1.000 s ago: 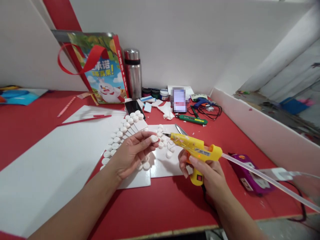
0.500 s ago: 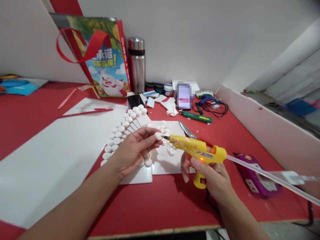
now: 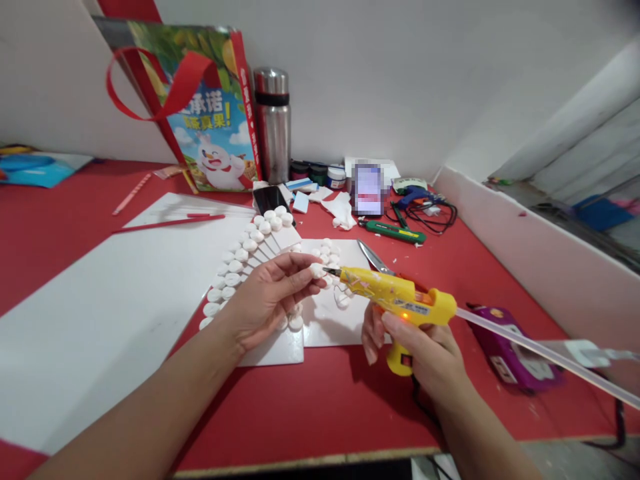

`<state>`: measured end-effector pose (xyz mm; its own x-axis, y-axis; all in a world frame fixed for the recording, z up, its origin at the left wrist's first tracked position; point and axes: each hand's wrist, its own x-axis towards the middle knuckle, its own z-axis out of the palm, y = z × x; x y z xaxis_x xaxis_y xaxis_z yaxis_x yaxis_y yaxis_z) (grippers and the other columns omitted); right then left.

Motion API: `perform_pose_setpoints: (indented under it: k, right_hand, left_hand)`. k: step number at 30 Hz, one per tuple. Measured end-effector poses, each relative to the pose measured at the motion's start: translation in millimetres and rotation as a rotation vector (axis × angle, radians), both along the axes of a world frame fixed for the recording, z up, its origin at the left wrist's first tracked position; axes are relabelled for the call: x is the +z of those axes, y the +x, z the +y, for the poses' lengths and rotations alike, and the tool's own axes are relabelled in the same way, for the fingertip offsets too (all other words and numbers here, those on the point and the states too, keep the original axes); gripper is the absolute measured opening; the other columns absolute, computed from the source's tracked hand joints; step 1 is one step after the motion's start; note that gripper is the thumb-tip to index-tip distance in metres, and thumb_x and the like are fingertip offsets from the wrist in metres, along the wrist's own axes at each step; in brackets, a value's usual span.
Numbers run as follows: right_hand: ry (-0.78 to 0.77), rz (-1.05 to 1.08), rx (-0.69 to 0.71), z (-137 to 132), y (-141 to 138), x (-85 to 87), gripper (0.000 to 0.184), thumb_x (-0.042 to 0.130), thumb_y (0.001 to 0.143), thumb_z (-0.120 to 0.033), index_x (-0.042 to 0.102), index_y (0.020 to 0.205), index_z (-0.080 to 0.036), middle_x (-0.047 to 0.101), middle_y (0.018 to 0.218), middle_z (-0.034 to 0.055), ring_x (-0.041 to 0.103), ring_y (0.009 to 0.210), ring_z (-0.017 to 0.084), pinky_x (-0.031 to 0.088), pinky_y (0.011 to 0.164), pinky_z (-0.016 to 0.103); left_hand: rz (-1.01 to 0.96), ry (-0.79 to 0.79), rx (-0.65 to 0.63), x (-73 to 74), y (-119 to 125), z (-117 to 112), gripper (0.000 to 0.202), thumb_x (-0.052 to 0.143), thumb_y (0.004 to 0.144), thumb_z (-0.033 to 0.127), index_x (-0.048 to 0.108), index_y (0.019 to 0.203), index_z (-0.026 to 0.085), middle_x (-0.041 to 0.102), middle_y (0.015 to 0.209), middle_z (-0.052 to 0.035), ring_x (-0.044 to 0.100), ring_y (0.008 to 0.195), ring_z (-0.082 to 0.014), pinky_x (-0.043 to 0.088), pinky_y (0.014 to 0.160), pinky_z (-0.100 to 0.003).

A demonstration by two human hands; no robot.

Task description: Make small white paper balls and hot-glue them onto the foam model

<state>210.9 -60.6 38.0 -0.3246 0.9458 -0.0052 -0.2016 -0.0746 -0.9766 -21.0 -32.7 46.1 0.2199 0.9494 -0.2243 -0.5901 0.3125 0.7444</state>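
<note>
Between the thumb and fingers of my left hand [image 3: 275, 293] is a small white disc [image 3: 317, 271], pinched at its edge. My right hand [image 3: 415, 340] grips a yellow hot glue gun [image 3: 385, 291], whose metal nozzle points left and meets or nearly meets the disc. An orange light glows on the gun, and a long clear glue stick [image 3: 530, 347] sticks out of its back. Under my left hand lies a white board [image 3: 275, 350] edged with rows of similar white discs [image 3: 235, 267]. Beside it, a second white sheet [image 3: 325, 327] carries a cluster of loose discs [image 3: 326, 252].
Scissors [image 3: 375, 257] and a green utility knife [image 3: 393, 231] lie behind the glue gun. A purple case [image 3: 515, 353] sits at right. Along the back stand a steel flask [image 3: 273, 127], a printed bag [image 3: 215, 133], paint jars [image 3: 336, 177] and a phone [image 3: 369, 190]. A large white sheet [image 3: 100, 320] covers the left.
Both hands hold nearly the same pose, with the nozzle still at the disc. The whole view has shifted very slightly.
</note>
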Motion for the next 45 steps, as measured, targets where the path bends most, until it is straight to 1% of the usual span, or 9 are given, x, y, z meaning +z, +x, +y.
perform_pose_setpoints:
  k: [7,12,18,24,29,35,38,41,45]
  right_hand:
    - [-0.003,-0.018,0.027,0.3,0.6,-0.4,0.031,0.071,0.092,-0.042,0.067,0.072,-0.018,0.061,0.067,0.0014,0.063,0.055,0.017,0.051,0.054,0.032]
    - [0.029,-0.055,0.014,1.0,-1.9,4.4,0.034,0.070,0.092,-0.043,0.066,0.069,-0.018,0.061,0.065,0.0018,0.063,0.054,0.017,0.051,0.054,0.032]
    - [0.008,-0.069,-0.007,1.3,-3.1,5.3,0.035,0.072,0.090,-0.044,0.065,0.068,-0.018,0.060,0.063,0.0014,0.063,0.053,0.017,0.050,0.053,0.032]
    - [0.013,-0.084,-0.010,0.7,-2.7,4.7,0.035,0.071,0.091,-0.044,0.064,0.068,-0.019,0.061,0.063,0.0016,0.063,0.053,0.017,0.051,0.054,0.032]
    - [0.018,-0.083,-0.002,0.4,-3.2,4.1,0.037,0.070,0.092,-0.044,0.062,0.067,-0.019,0.061,0.062,0.0016,0.062,0.052,0.016,0.049,0.053,0.031]
    - [0.029,-0.110,-0.001,-0.3,-3.1,3.6,0.038,0.070,0.092,-0.045,0.062,0.066,-0.018,0.062,0.060,0.0022,0.061,0.052,0.016,0.048,0.052,0.030]
    - [0.029,-0.109,-0.015,0.2,-4.2,4.9,0.038,0.070,0.091,-0.045,0.062,0.066,-0.018,0.061,0.059,0.0020,0.062,0.051,0.016,0.048,0.051,0.030]
    - [0.035,-0.082,-0.046,1.3,-4.0,7.2,0.036,0.071,0.090,-0.045,0.063,0.067,-0.018,0.061,0.060,0.0019,0.062,0.050,0.017,0.048,0.051,0.031]
    - [0.018,0.033,-0.127,2.2,-1.1,9.8,0.028,0.072,0.088,-0.042,0.070,0.076,-0.017,0.063,0.068,0.0030,0.060,0.050,0.016,0.046,0.048,0.031]
  left_hand:
    - [-0.008,-0.018,0.001,0.0,1.2,0.7,0.015,0.083,0.082,0.011,0.076,0.096,0.012,0.075,0.084,-0.0034,0.075,0.078,-0.0110,0.061,0.078,-0.016]
    - [-0.004,-0.036,0.004,1.1,1.6,0.7,0.016,0.082,0.081,0.010,0.076,0.096,0.012,0.075,0.087,-0.0034,0.076,0.079,-0.0121,0.062,0.078,-0.017]
    - [-0.037,-0.045,0.002,4.6,2.4,0.6,0.016,0.084,0.079,0.009,0.076,0.093,0.012,0.076,0.084,-0.0036,0.076,0.076,-0.0119,0.061,0.074,-0.016]
    - [-0.059,-0.034,0.008,3.1,1.3,0.8,0.017,0.084,0.079,0.007,0.076,0.093,0.012,0.077,0.087,-0.0037,0.077,0.081,-0.0123,0.061,0.079,-0.016]
    - [-0.044,-0.038,0.011,0.7,0.4,1.3,0.017,0.082,0.081,0.008,0.076,0.095,0.013,0.077,0.089,-0.0038,0.076,0.081,-0.0118,0.062,0.084,-0.019]
    - [-0.046,-0.023,0.016,-1.1,0.6,2.5,0.016,0.083,0.080,0.008,0.076,0.094,0.013,0.077,0.088,-0.0036,0.076,0.081,-0.0115,0.061,0.083,-0.018]
    - [-0.056,-0.012,0.036,-0.6,0.4,2.9,0.017,0.084,0.079,0.009,0.077,0.093,0.014,0.077,0.085,-0.0029,0.077,0.081,-0.0119,0.061,0.081,-0.017]
    - [-0.042,-0.010,0.039,0.8,-0.2,2.8,0.016,0.084,0.080,0.010,0.077,0.095,0.014,0.078,0.088,-0.0040,0.077,0.083,-0.0122,0.060,0.080,-0.016]
    - [-0.014,-0.015,0.036,1.5,-1.5,1.2,0.019,0.085,0.080,0.012,0.077,0.097,0.014,0.078,0.092,-0.0045,0.076,0.084,-0.0124,0.060,0.081,-0.017]
